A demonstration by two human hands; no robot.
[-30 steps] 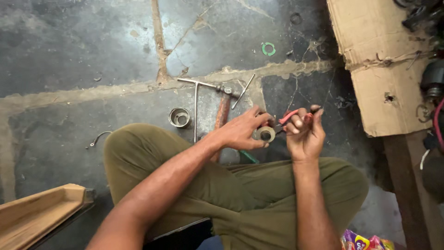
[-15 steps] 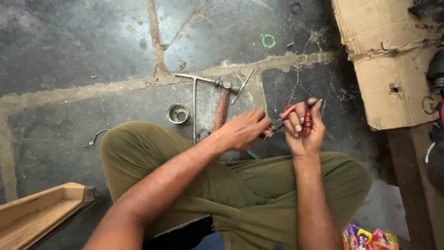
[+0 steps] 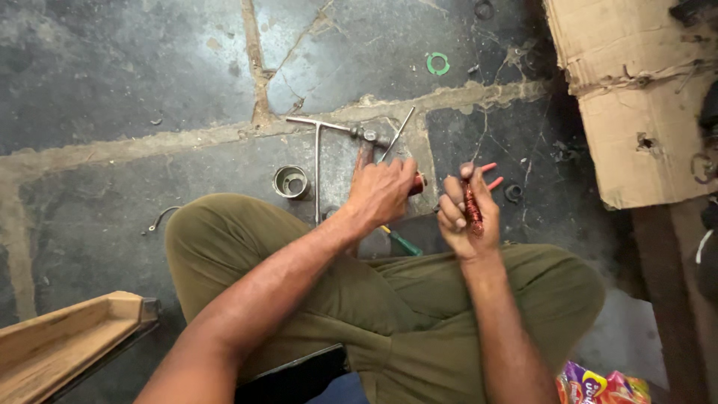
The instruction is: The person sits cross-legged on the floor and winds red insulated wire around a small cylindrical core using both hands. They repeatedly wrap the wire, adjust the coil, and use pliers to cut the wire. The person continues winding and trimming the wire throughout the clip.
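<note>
Cracked concrete floor, a person sitting cross-legged with tools spread ahead.
Right hand (image 3: 470,217) grips red-handled pliers (image 3: 474,202) above the knee; left hand (image 3: 383,191) closes over a wooden handle (image 3: 364,157) on the floor. One T-wrench (image 3: 318,168), one metal ring (image 3: 290,182), one green screwdriver (image 3: 402,241): loosely held pliers might slip into the lap.

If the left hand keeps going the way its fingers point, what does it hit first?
Probably the hammer lying just ahead of the left hand, with the T-handle wrench beside it; depth from this view is uncertain.
</note>
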